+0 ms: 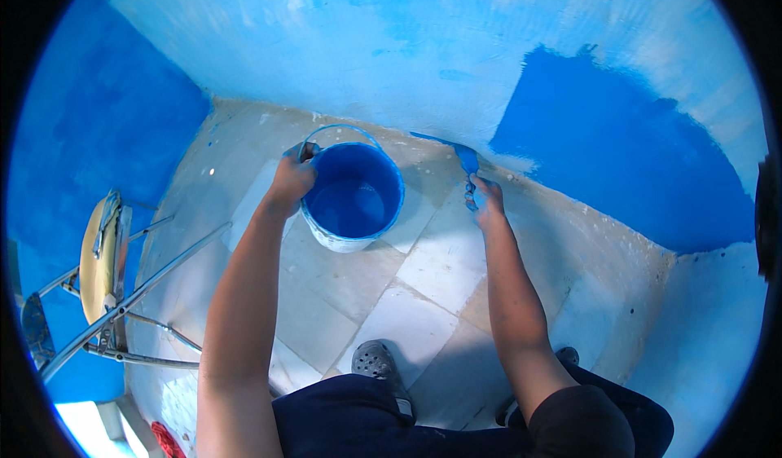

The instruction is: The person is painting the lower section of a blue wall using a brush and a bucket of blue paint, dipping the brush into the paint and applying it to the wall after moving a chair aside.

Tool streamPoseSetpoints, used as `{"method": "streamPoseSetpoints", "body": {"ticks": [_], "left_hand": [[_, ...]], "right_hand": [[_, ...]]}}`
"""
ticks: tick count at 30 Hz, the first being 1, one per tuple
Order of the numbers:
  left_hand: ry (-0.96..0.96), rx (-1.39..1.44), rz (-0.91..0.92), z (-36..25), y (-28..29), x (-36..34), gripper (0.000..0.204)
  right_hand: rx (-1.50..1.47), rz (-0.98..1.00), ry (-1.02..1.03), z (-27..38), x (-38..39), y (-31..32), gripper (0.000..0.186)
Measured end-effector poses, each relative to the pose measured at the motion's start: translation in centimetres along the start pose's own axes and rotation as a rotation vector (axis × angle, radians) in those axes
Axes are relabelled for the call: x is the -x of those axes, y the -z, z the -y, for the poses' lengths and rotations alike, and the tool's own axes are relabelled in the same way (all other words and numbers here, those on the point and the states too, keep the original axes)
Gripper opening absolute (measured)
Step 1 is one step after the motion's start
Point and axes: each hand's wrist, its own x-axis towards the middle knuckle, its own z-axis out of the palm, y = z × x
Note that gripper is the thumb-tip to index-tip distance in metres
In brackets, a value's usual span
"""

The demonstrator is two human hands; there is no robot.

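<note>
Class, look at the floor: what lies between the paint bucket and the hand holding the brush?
In the head view, only bare pale floor tiles separate the bucket from the right hand holding the brush.

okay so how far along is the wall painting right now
Partly done. A dark blue patch covers the wall's lower right, and the left wall is dark too. The right hand holds a brush at the base; the left hand grips the bucket. The pale upper wall remains.

A blue plastic paint bucket [353, 198] is gripped at its rim by the left hand [291, 178]; a blue-coated paintbrush [467, 162] is held by the right hand [485, 201] against the partly painted blue wall [619, 156].
</note>
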Motion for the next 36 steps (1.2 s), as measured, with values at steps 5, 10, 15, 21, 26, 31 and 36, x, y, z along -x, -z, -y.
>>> {"method": "streamPoseSetpoints", "body": {"ticks": [5, 10, 15, 21, 26, 31, 36], "left_hand": [[-0.037, 0.088, 0.062, 0.0, 0.1, 0.0, 0.021], [-0.049, 0.071, 0.047, -0.8, -0.9, 0.5, 0.021], [-0.039, 0.036, 0.020, 0.3, -0.2, -0.5, 0.020], [-0.006, 0.068, 0.002, 0.8, 0.1, -0.9, 0.023], [-0.041, 0.041, -0.009, 1.3, 0.3, -0.8, 0.020], [0.005, 0.042, -0.027, 0.1, -0.5, 0.1, 0.020], [-0.023, 0.043, 0.040, 0.3, -0.4, -0.7, 0.022]], "right_hand": [[0.040, -0.195, 0.060, 2.9, 2.7, 4.3, 0.018], [0.138, -0.485, 0.136, 2.8, 6.2, 4.3, 0.017], [0.163, -0.129, 0.164, -1.3, 5.8, -1.8, 0.019], [0.316, 0.058, 0.027, -4.4, 0.4, -9.9, 0.021], [0.363, 0.035, 0.031, -6.0, -3.4, -11.0, 0.019], [0.382, -0.088, 0.097, -5.8, -5.5, -8.0, 0.019], [0.348, -0.142, 0.220, -4.2, -4.8, -2.5, 0.018]]}}
